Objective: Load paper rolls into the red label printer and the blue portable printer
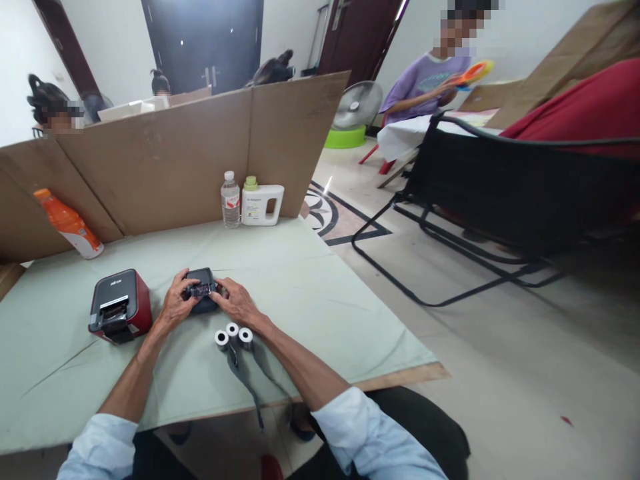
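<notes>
On the pale green tablecloth, both my hands are around a small black portable printer (pixel 201 275). My left hand (pixel 175 301) grips its left side, with the thumb and fingers at the glossy dark part in the middle. My right hand (pixel 239 303) holds the opposite side, its thumb against the front edge. Left of my hands stands a red and black desktop printer (pixel 116 303). Three small white paper rolls (pixel 233 331) with dark centres stand near my right forearm; dark grey strips trail from them over the table's front edge.
A cardboard screen (pixel 165 160) borders the table's far side. In front of it are a tilted orange bottle (pixel 70 223), a clear water bottle (pixel 231 200) and a white jug (pixel 260 205). To the right are a black folding chair (pixel 490 180), a fan (pixel 356 107) and a seated person (pixel 425 83).
</notes>
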### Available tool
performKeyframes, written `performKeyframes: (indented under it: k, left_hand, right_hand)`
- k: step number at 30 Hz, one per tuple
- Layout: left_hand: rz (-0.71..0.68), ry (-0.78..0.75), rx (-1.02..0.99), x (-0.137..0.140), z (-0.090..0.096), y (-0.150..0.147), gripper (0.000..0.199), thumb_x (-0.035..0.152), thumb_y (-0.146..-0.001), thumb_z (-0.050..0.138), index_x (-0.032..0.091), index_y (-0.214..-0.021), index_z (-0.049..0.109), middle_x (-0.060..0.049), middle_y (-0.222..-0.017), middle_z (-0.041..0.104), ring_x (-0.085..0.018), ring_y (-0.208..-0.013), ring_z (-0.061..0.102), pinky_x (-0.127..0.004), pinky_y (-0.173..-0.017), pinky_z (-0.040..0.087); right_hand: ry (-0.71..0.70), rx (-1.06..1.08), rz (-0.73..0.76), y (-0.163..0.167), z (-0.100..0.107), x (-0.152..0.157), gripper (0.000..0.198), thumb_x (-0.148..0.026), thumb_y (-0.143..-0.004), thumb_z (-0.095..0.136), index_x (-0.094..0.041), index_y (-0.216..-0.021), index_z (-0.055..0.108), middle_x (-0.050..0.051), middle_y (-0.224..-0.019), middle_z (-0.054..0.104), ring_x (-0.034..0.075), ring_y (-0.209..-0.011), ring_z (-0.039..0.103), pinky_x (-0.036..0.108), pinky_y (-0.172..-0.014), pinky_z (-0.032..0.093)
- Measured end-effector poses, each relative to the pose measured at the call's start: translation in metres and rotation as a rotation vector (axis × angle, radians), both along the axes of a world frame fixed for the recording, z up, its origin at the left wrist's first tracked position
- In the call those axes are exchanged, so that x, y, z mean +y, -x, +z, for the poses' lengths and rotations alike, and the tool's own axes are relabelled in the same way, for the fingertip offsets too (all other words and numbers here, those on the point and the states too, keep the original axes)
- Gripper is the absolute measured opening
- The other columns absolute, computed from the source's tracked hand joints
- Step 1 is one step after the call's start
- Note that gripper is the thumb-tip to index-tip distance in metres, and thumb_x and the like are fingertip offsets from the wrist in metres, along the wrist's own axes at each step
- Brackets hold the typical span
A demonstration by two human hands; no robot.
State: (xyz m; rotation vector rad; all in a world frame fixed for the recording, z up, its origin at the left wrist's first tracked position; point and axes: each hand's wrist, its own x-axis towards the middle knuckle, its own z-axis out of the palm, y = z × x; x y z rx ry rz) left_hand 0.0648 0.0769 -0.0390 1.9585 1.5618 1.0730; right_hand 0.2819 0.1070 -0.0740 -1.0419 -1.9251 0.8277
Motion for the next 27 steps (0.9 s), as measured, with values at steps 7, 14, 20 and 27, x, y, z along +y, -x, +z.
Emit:
performKeyframes:
  k: [7, 14, 20, 27]
  left_hand:
    - [-0.028, -0.001, 0.056, -0.028, 0.001, 0.013, 0.066, 0.041, -0.084, 0.077, 0.023, -0.144, 0.059, -0.018, -0.161, 0.045, -0.036, -0.145, 0.050, -0.048, -0.098, 0.061]
    - [0.040, -0.089, 0.118, -0.039, -0.022, 0.014, 0.063, 0.043, -0.090, 0.072, 0.020, -0.146, 0.057, -0.017, -0.150, 0.058, -0.033, -0.140, 0.055, -0.054, -0.119, 0.045]
    - [0.055, -0.242, 0.230, -0.044, -0.027, 0.010, 0.053, 0.042, -0.094, 0.069, 0.022, -0.142, 0.060, -0.014, -0.143, 0.063, -0.029, -0.132, 0.062, -0.049, -0.115, 0.051]
    - [0.039, -0.326, 0.334, -0.048, -0.024, 0.008, 0.040, 0.042, -0.098, 0.064, 0.023, -0.132, 0.068, -0.015, -0.139, 0.065, -0.029, -0.126, 0.066, -0.045, -0.109, 0.056]
  right_hand:
    - [-0.008, 0.018, 0.012, -0.002, -0.005, 0.001, 0.037, -0.038, -0.096, 0.065, -0.021, -0.129, 0.068, 0.005, -0.103, 0.068, 0.016, -0.078, 0.060, 0.031, -0.080, 0.051]
    - [-0.026, 0.013, 0.049, -0.003, -0.010, 0.000, 0.040, -0.037, -0.097, 0.063, -0.019, -0.132, 0.066, 0.004, -0.097, 0.063, 0.016, -0.075, 0.057, 0.030, -0.077, 0.050]
    - [-0.024, 0.019, 0.072, -0.004, -0.012, 0.000, 0.040, -0.040, -0.096, 0.064, -0.021, -0.131, 0.066, 0.001, -0.093, 0.058, 0.015, -0.074, 0.056, 0.030, -0.075, 0.050]
    - [-0.032, 0.037, 0.089, -0.005, -0.014, -0.001, 0.042, -0.039, -0.094, 0.066, -0.022, -0.133, 0.065, 0.001, -0.094, 0.058, 0.015, -0.073, 0.056, 0.031, -0.076, 0.051]
